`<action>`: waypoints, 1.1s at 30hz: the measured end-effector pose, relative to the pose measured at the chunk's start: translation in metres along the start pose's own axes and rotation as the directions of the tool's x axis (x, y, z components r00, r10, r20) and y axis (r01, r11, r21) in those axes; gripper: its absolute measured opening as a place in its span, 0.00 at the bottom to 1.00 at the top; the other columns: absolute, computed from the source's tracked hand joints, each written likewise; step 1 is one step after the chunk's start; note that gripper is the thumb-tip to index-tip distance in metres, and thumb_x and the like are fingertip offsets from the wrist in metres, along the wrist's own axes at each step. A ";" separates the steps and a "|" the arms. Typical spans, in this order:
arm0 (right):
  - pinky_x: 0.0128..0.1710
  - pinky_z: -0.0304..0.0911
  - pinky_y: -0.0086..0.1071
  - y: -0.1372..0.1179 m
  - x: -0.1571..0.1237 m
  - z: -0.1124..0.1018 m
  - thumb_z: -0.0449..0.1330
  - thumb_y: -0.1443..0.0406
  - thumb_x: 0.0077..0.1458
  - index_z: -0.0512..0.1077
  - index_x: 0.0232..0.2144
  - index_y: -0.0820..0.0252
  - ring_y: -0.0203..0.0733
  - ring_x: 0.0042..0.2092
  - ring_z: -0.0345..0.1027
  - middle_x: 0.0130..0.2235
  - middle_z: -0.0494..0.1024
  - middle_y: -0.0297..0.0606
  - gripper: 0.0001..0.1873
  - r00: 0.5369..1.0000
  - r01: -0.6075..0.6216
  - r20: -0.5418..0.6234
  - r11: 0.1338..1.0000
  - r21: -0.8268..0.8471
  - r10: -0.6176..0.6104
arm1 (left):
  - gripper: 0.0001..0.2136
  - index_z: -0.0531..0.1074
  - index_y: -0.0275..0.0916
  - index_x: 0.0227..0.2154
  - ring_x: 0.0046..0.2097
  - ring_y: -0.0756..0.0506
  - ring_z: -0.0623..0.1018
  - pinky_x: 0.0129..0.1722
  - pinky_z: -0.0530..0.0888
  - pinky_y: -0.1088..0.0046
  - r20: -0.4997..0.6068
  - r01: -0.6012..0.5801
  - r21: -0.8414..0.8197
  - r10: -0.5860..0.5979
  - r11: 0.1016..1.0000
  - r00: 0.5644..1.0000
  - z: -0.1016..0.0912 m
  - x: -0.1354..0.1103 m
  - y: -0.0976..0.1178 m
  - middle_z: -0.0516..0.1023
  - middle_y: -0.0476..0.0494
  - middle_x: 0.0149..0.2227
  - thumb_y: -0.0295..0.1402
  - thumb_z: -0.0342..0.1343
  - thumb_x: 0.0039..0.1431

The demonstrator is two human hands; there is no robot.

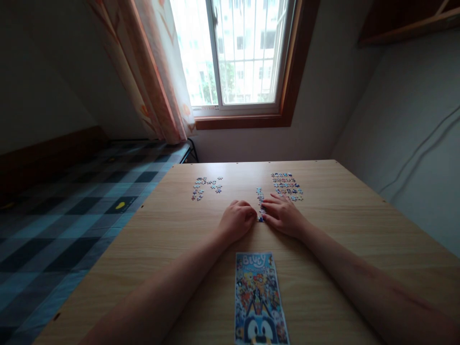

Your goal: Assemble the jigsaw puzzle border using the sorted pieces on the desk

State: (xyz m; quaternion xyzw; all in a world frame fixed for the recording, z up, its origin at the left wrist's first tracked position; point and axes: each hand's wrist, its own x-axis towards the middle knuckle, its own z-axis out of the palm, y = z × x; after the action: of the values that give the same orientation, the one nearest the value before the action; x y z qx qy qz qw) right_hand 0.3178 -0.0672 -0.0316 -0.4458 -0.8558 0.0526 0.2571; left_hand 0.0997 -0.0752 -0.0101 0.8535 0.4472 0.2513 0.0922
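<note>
Both my hands rest on a light wooden table (341, 249), meeting at a short joined column of tiny puzzle pieces (260, 195). My left hand (237, 220) is curled, its fingertips pressed at the column's near end. My right hand (283, 214) lies mostly flat with fingers extended leftward, touching the same strip. Loose pieces (205, 187) are scattered to the far left, and a neat block of pieces (286, 186) lies just beyond my right hand. A colourful cartoon puzzle picture card (259, 299) lies near me between my forearms.
A bed with a blue and black checked cover (72, 215) runs along the table's left side. Straight ahead is a barred window (240, 52) with an orange curtain (158, 72). A grey wall (413, 134) with a cable borders the right.
</note>
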 end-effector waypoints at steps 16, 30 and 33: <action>0.64 0.50 0.61 0.005 -0.001 0.006 0.59 0.62 0.58 0.75 0.52 0.51 0.56 0.63 0.60 0.58 0.73 0.42 0.19 0.991 0.032 -0.129 0.999 0.041 -0.026 | 0.07 0.80 0.41 0.35 0.44 0.43 0.74 0.50 0.71 0.64 -0.041 0.011 -0.013 -0.011 1.000 0.999 0.001 -0.004 -0.001 0.80 0.45 0.39 0.26 0.58 0.57; 0.62 0.57 0.55 0.014 0.000 0.009 0.55 0.71 0.53 0.77 0.47 0.53 0.52 0.59 0.65 0.52 0.77 0.41 0.21 0.973 0.054 -0.228 0.992 0.117 -0.026 | 0.15 0.71 0.44 0.53 0.62 0.39 0.64 0.67 0.49 0.51 -0.078 -0.148 0.263 0.174 0.953 0.982 -0.021 -0.017 -0.014 0.70 0.41 0.60 0.37 0.49 0.66; 0.61 0.59 0.54 0.013 0.001 0.008 0.55 0.72 0.53 0.78 0.43 0.54 0.51 0.58 0.67 0.50 0.78 0.41 0.18 0.970 0.077 -0.241 0.989 0.128 -0.044 | 0.17 0.70 0.41 0.53 0.63 0.38 0.65 0.67 0.51 0.52 -0.180 0.012 0.329 0.050 0.944 0.982 -0.045 -0.022 -0.060 0.69 0.38 0.60 0.37 0.46 0.67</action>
State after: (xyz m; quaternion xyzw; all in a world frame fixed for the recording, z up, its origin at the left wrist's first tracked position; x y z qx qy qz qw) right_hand 0.3228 -0.0577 -0.0426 -0.4039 -0.8266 0.0494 0.3888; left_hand 0.0234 -0.0605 -0.0023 0.8339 0.4812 0.2527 -0.0956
